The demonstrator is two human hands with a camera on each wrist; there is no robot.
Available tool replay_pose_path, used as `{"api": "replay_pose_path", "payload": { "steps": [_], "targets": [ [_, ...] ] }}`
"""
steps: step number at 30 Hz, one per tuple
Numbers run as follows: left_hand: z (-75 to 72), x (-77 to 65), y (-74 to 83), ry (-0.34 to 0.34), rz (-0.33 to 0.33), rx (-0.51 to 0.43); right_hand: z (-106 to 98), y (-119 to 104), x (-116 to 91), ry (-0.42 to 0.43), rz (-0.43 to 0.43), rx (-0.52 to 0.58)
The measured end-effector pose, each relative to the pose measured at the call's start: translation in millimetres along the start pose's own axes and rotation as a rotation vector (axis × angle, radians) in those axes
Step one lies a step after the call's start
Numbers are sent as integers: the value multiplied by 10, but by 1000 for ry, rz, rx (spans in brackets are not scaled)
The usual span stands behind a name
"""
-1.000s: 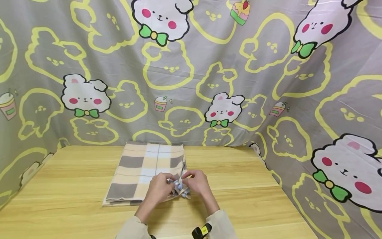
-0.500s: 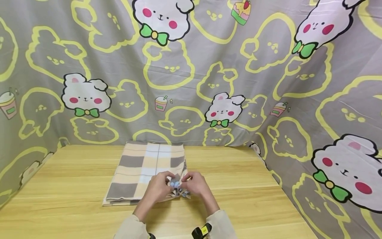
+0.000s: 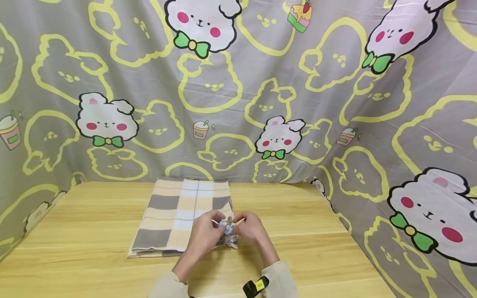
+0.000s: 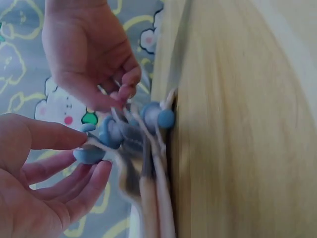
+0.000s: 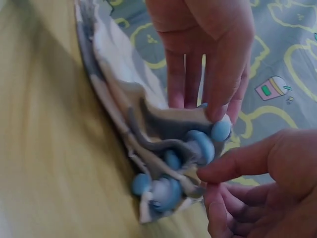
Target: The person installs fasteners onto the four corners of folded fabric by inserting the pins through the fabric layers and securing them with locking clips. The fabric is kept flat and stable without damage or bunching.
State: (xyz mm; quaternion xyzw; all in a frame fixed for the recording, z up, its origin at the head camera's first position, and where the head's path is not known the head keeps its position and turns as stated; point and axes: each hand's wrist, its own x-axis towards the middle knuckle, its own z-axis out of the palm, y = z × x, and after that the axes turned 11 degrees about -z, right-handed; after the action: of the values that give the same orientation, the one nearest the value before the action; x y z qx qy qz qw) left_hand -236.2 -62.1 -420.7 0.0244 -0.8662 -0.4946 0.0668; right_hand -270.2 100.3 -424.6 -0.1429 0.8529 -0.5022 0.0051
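Note:
A folded plaid blanket [image 3: 193,198] in grey, beige and white lies on the table, its near right corner gathered up. Small light-blue mushroom-shaped clips [image 3: 228,228] with rounded ends sit along that corner. My left hand [image 3: 205,231] pinches the blanket's edge right at one blue clip [image 5: 221,128], thumb in front and fingers behind. On the other side, my right hand [image 3: 254,227] pinches a fold of the same corner between thumb and index finger, beside another clip [image 5: 200,147]. A further clip [image 5: 166,194] sits lower, near the blanket's tip.
The wooden table [image 3: 298,215] extends around the blanket on all sides. Behind and to the right hangs a grey curtain [image 3: 216,91] printed with rabbits. A black and yellow device [image 3: 256,286] is strapped at the right wrist.
Both hands have shifted slightly to the right since half a second ago. The gathered corner with its blue clips has moved along and shows more between the fingers; the rest of the blanket stays put.

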Motion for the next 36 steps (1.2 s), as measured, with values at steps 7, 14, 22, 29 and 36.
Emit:
{"api": "replay_pose_path", "payload": {
  "steps": [7, 14, 22, 29, 36],
  "targets": [
    [119, -54, 29, 3, 46, -14, -92, -54, -24, -41, 11, 155],
    [164, -80, 41, -15, 93, -51, -136, -44, -33, -115, 1, 124],
    [155, -76, 33, -54, 94, -78, -173, 5, -31, -133, 22, 156],
    [122, -89, -10, -68, 89, 66, -181, 17, -32, -195, 44, 211],
    [118, -90, -35, -96, 112, 147, -177, 34, -34, -190, 59, 220]
  ]
}}
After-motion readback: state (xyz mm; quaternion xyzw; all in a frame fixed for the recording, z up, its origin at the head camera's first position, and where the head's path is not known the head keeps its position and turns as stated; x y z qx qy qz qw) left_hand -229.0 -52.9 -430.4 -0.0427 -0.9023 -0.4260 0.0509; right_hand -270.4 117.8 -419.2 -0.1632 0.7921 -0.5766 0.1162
